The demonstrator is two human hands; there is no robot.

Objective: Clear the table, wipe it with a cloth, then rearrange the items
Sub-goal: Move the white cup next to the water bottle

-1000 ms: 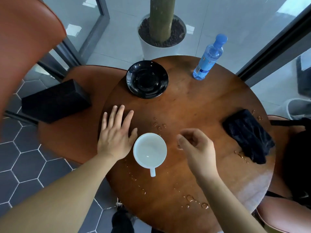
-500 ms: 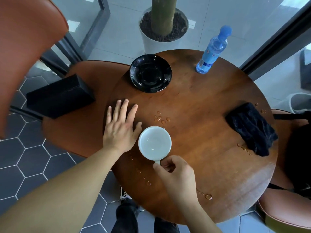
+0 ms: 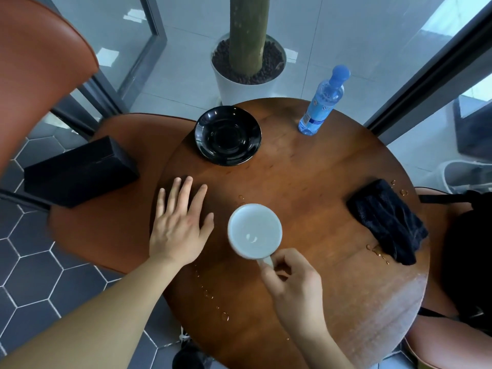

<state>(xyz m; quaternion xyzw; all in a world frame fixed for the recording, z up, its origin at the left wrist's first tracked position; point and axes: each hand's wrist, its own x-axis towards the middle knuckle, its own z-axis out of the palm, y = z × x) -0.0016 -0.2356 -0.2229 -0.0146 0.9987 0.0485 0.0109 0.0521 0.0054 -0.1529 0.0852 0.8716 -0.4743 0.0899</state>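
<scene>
Right hand (image 3: 292, 283) pinching the handle of the white cup (image 3: 254, 230) near the counter (image 3: 306, 187) front edge, grip closed; left hand (image 3: 178, 230) flat, fingers spread, holding nothing.

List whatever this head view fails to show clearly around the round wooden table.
- White ceramic mug: its handle is mostly covered by the right hand, so the grip is unclear.
- Clear plastic water bottle with blue cap: label print too small to read.
- Round wooden table: near edge cut off by the frame's bottom.
- Black bag: cut by the right edge.
</scene>
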